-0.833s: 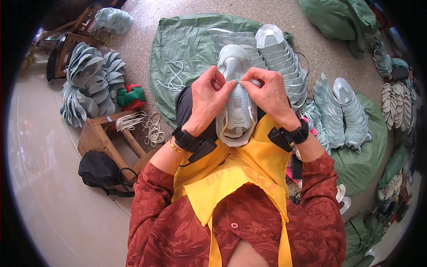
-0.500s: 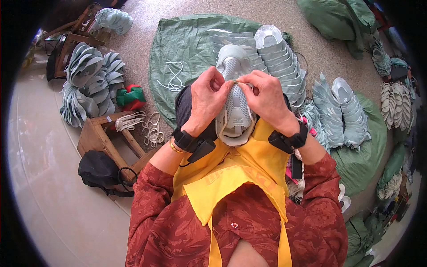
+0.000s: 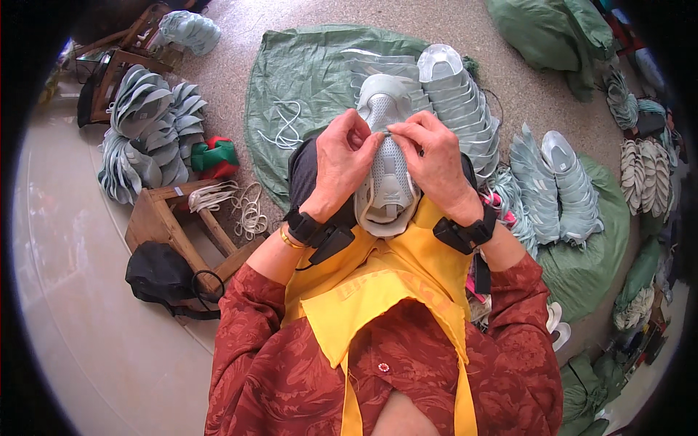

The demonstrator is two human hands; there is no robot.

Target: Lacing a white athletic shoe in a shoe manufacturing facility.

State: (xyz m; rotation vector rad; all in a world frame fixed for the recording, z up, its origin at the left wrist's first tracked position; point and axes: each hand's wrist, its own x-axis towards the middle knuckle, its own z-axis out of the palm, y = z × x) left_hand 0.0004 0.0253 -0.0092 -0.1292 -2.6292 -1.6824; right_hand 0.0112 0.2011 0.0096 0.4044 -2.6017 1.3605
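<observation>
A pale grey-green shoe upper (image 3: pixel 389 178) with a mesh middle stands upright on my lap, above a yellow apron (image 3: pixel 378 280). My left hand (image 3: pixel 342 160) grips its left edge near the top, fingers pinched. On the right side, my right hand (image 3: pixel 432 160) pinches the upper's top edge close to the left fingertips. Whether a lace or thread is between the fingers cannot be made out. Both wrists carry black straps.
A green sack (image 3: pixel 313 80) lies spread on the floor ahead with white laces (image 3: pixel 283 131). Stacks of shoe uppers (image 3: pixel 465 109) stand behind and to the right (image 3: pixel 556 185), more at the left (image 3: pixel 145 131). A wooden stool (image 3: pixel 182 225) and black bag (image 3: pixel 163 276) sit left.
My hands have drawn slightly closer together at the top of the shoe upper; the upper stays in place on my lap.
</observation>
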